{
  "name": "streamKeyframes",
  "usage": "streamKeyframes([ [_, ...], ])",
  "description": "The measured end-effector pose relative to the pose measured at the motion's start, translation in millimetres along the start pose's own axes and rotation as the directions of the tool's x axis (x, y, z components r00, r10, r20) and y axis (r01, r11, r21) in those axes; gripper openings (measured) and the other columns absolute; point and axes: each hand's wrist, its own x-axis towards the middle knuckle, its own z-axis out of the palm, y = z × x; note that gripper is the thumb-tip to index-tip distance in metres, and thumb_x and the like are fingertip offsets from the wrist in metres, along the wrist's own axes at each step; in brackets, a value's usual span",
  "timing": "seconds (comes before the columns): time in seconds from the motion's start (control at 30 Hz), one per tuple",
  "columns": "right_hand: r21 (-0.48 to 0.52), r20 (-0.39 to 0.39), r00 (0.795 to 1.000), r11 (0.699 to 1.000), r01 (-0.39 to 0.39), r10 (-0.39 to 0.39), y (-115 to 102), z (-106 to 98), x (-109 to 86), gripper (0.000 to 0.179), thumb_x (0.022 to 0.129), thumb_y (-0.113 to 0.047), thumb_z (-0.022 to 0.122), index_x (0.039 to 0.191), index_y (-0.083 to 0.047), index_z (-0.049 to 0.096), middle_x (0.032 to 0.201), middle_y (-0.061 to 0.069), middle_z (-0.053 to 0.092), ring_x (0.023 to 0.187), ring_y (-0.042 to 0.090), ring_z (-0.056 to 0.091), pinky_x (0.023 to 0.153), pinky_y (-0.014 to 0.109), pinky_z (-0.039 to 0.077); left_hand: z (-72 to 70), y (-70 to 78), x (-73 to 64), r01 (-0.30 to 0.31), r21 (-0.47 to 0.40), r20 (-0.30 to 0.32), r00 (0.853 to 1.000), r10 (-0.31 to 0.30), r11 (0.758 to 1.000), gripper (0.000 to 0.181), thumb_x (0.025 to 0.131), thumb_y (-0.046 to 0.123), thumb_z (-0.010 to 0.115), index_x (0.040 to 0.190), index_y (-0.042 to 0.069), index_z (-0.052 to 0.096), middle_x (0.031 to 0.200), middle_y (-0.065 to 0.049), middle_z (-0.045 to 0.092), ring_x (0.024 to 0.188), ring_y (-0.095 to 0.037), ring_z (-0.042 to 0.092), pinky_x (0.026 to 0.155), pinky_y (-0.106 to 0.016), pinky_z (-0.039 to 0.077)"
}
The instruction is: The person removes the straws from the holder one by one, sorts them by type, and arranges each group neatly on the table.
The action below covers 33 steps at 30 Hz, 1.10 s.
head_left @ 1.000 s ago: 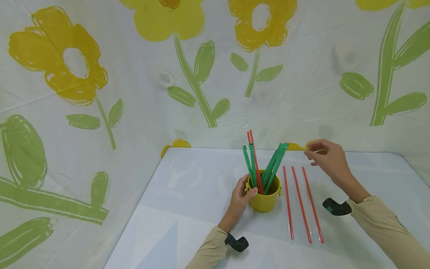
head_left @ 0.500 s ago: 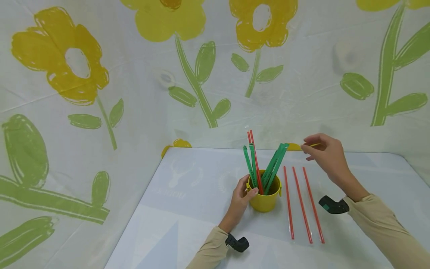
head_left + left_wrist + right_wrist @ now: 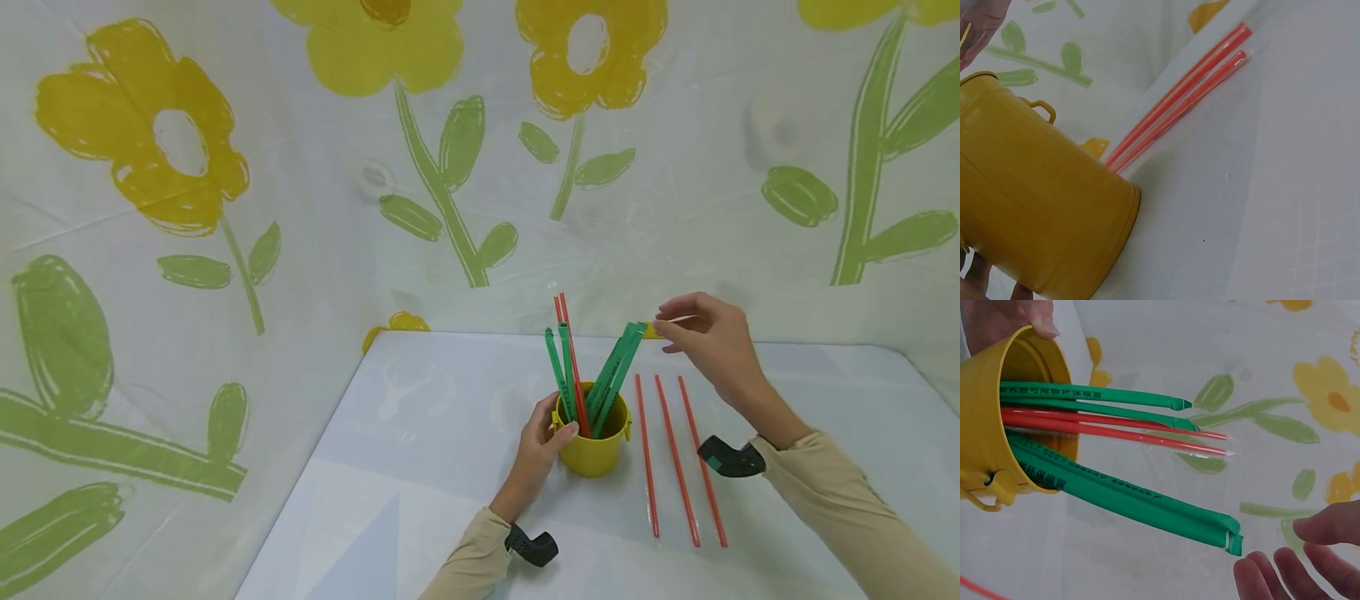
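Two beige sleeves (image 3: 847,500) enter along the bottom and right of the frame, each with a black wrist camera (image 3: 534,547) at the cuff. Just beyond, right of centre in the lower half, I see three slim red straws in clear wrappers (image 3: 677,458) lying side by side on the pale table (image 3: 420,500), apart from each other and unmoved over the last second.

To their left, near the middle of the frame, the round yellow metal-looking pot with side loops (image 3: 592,458) stands upright. The left hand (image 3: 538,442) keeps its grip there, thumb over the rim and fingers curled round the outer wall. Inside the pot, a pair of green printed straws (image 3: 557,365) and two wrapped red straws (image 3: 575,367) lean at the left, while a bundle of green printed straws (image 3: 613,379) tilts toward the upper right; I cannot count that bundle.

Farther back, the right hand (image 3: 708,337) has come leftward, and its fingertips are now just beside the bundle's top. I read that as a reach nearly complete, with no grasp made yet. Its thumb and fingers are parted, softly bent, and hold nothing; from the right wrist view I judge a narrow gap remains.

Behind everything hangs white cloth printed with yellow flowers (image 3: 322,208).
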Motion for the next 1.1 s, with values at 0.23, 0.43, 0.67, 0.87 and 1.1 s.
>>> streamKeyframes([
  [0.23, 0.003, 0.036, 0.999, 1.0, -0.012, 0.012, -4.9, 10.9, 2.1, 0.032, 0.092, -0.023, 0.062, 0.113, 0.0, 0.058, 0.108, 0.016, 0.062, 0.083, 0.011, 0.064, 0.066, 0.018, 0.052, 1.1, 1.1, -1.5, 0.001, -0.004, -0.002, 1.0, -0.001, 1.0, 0.05, 0.096, 0.02, 0.053, 0.143, 0.012, 0.036, 0.143, -0.002, 0.042, 0.127, -0.02, 0.04, 0.102, -0.032, 0.038],
  [0.43, 0.02, 0.066, 0.998, 1.0, -0.017, 0.016, -8.4, 21.1, 4.5, 0.031, 0.092, -0.023, 0.063, 0.111, 0.001, 0.059, 0.107, 0.016, 0.062, 0.087, 0.024, 0.065, 0.067, 0.02, 0.053, 0.8, -0.7, -1.1, -0.019, -0.023, 0.006, 1.0, 0.019, 1.0, 0.05, 0.096, 0.018, 0.053, 0.143, 0.01, 0.036, 0.143, -0.004, 0.042, 0.126, -0.021, 0.041, 0.1, -0.028, 0.039],
  [0.67, 0.016, 0.111, 0.994, 1.0, -0.001, -0.001, -6.4, 33.8, 8.7, 0.034, 0.091, -0.026, 0.064, 0.112, 0.0, 0.06, 0.108, 0.016, 0.062, 0.09, 0.027, 0.064, 0.067, 0.02, 0.053, 0.6, 1.3, -1.1, -0.01, -0.014, 0.004, 1.0, 0.01, 1.0, 0.049, 0.096, 0.019, 0.052, 0.142, 0.01, 0.037, 0.143, -0.003, 0.042, 0.128, -0.019, 0.04, 0.103, -0.033, 0.036],
  [0.87, 0.015, 0.156, 0.988, 1.0, 0.01, -0.012, -3.5, 45.0, 10.6, 0.034, 0.091, -0.024, 0.064, 0.115, -0.001, 0.059, 0.111, 0.016, 0.063, 0.092, 0.029, 0.065, 0.069, 0.022, 0.054, -1.1, -9.4, 1.4, 0.009, -0.005, -0.004, 1.0, -0.009, 1.0, 0.05, 0.096, 0.021, 0.053, 0.143, 0.014, 0.036, 0.143, 0.0, 0.041, 0.13, -0.019, 0.038, 0.105, -0.039, 0.033],
  [1.1, -0.005, 0.18, 0.984, 1.0, -0.01, 0.011, -3.1, 56.3, 12.0, 0.034, 0.089, -0.022, 0.066, 0.117, -0.004, 0.058, 0.113, 0.015, 0.063, 0.094, 0.027, 0.066, 0.073, 0.033, 0.055, -2.8, -28.3, 5.7, 0.026, -0.004, -0.014, 1.0, -0.026, 1.0, 0.048, 0.096, 0.023, 0.052, 0.142, 0.024, 0.037, 0.143, 0.006, 0.04, 0.128, -0.015, 0.039, 0.104, -0.035, 0.035],
])
